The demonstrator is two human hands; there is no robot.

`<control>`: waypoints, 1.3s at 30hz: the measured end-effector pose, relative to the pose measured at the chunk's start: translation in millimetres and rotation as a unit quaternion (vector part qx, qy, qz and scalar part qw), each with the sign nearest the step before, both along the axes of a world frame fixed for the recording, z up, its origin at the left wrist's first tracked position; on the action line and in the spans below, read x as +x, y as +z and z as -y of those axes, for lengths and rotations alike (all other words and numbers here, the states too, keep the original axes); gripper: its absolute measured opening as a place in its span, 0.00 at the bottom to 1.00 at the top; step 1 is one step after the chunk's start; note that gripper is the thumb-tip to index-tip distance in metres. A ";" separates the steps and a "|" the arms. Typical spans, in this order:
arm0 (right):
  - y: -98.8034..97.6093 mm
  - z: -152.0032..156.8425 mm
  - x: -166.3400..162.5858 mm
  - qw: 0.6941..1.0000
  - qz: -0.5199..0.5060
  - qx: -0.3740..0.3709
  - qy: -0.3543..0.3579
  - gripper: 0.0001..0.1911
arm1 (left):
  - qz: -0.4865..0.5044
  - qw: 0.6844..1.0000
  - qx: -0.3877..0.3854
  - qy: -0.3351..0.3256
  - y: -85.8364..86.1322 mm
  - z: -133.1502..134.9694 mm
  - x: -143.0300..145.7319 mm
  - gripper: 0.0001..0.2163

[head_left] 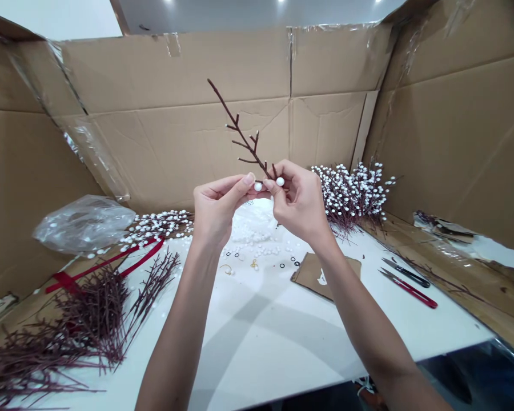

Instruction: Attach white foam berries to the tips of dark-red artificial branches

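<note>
Both hands are raised over a white table (261, 337). My right hand (302, 202) is closed around the lower end of a dark red artificial twig (240, 132) that points up and to the left. A small white bead (280, 181) sits at my right fingertips. My left hand (218, 206) pinches at the twig's side shoot, where another white bead (258, 186) shows. Most of the twig's short side shoots are bare.
Bare dark red twigs (89, 319) lie heaped at the left beside a red ribbon (107, 264). Beaded branches (353, 191) stand at the back right, more (158, 224) at back left. Loose white beads (257, 237), a plastic bag (83, 222), snips (409, 282) and cardboard walls (175, 114) surround.
</note>
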State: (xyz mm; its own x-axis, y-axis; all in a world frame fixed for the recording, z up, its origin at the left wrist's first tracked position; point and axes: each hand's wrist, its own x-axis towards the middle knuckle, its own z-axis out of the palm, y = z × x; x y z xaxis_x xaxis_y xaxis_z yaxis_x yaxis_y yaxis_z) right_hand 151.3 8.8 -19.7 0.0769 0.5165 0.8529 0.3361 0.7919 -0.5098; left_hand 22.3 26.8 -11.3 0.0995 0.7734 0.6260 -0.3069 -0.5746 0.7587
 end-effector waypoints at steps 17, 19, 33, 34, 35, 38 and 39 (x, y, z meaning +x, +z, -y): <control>0.1 -0.5 -2.7 1.000 -0.019 -0.012 -0.010 0.07 | 0.007 0.999 -0.004 0.043 -2.8 -1.9 4.4 0.07; 0.1 -0.6 -3.1 1.000 -0.021 -0.012 -0.014 0.07 | 0.009 0.999 -0.001 0.037 -3.3 -2.5 5.2 0.07; -0.4 1.9 -6.6 1.000 -0.018 -0.013 -0.021 0.06 | 0.019 0.999 0.007 0.042 -5.0 -2.9 7.3 0.06; -0.4 1.7 -6.8 1.000 -0.019 -0.013 -0.021 0.06 | 0.016 0.999 0.007 0.041 -4.8 -3.1 7.0 0.06; -0.6 1.5 -7.0 1.000 -0.020 -0.011 -0.021 0.06 | 0.014 0.999 0.007 0.040 -4.7 -3.3 6.7 0.06; -1.6 0.3 -6.7 1.000 -0.018 -0.005 -0.021 0.06 | 0.007 0.999 0.006 0.031 -4.3 -3.2 5.7 0.06; -2.0 -0.2 -6.4 1.000 -0.014 -0.004 -0.022 0.06 | 0.003 1.000 0.005 0.030 -4.0 -2.9 5.4 0.07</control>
